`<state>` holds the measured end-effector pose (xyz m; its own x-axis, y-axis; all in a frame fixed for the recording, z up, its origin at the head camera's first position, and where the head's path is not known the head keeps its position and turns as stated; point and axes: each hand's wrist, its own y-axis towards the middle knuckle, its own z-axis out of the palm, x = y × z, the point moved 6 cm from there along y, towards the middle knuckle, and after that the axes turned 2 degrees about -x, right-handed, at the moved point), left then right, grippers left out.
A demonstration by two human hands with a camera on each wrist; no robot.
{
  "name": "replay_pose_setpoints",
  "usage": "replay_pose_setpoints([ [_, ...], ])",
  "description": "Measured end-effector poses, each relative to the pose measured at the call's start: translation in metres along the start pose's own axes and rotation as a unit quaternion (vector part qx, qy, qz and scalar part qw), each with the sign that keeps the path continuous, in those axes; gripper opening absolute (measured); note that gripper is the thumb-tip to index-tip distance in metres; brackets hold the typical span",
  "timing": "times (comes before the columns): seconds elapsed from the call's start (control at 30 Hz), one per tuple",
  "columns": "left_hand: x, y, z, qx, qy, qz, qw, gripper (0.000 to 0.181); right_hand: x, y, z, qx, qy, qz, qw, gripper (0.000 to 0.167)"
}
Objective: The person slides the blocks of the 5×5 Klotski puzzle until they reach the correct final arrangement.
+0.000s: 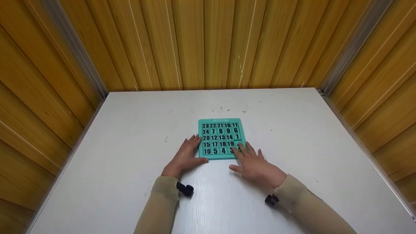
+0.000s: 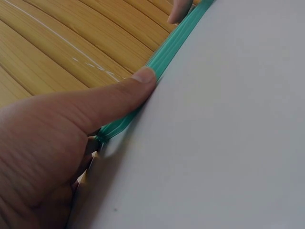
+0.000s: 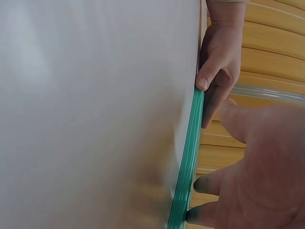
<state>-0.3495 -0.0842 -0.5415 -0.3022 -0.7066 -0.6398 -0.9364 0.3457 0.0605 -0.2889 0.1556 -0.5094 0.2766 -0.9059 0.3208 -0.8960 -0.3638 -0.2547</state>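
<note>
A green sliding number puzzle (image 1: 222, 120) lies flat on the white table, its black-numbered tiles in a square frame. My left hand (image 1: 187, 156) grips its lower left corner, fingers along the left side and thumb on the near edge; the left wrist view shows that thumb (image 2: 143, 78) against the green rim (image 2: 174, 45). My right hand (image 1: 255, 164) is over the lower right corner, fingertips touching tiles in the right part and partly hiding the 3 and the tile above the corner. In the right wrist view the right hand (image 3: 267, 167) has its fingers extended at the rim (image 3: 188, 157).
The white table (image 1: 97, 182) extends around the puzzle, with small dark marks beyond its far edge. Yellow wood-patterned panels (image 1: 191, 42) stand behind and on both sides, with grey metal strips (image 1: 73, 45) at the corners. Each wrist wears a small black device (image 1: 186, 189).
</note>
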Motion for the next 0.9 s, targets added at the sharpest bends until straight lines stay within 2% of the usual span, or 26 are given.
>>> replay_pose_setpoints([
  [0.33,-0.001,-0.001,0.001,-0.004,-0.008,-0.011,0.9999,0.099,-0.004,0.011,-0.003,-0.013,0.000,0.004,0.9999,0.086],
  [0.57,-0.003,-0.001,-0.001,-0.003,-0.001,0.003,1.0000,0.098,-0.006,0.014,-0.002,-0.011,0.004,0.000,0.9999,0.086],
  [0.9,-0.001,0.000,-0.001,0.004,0.002,-0.002,1.0000,0.100,0.000,0.006,0.001,-0.010,-0.004,0.001,0.9999,0.087],
])
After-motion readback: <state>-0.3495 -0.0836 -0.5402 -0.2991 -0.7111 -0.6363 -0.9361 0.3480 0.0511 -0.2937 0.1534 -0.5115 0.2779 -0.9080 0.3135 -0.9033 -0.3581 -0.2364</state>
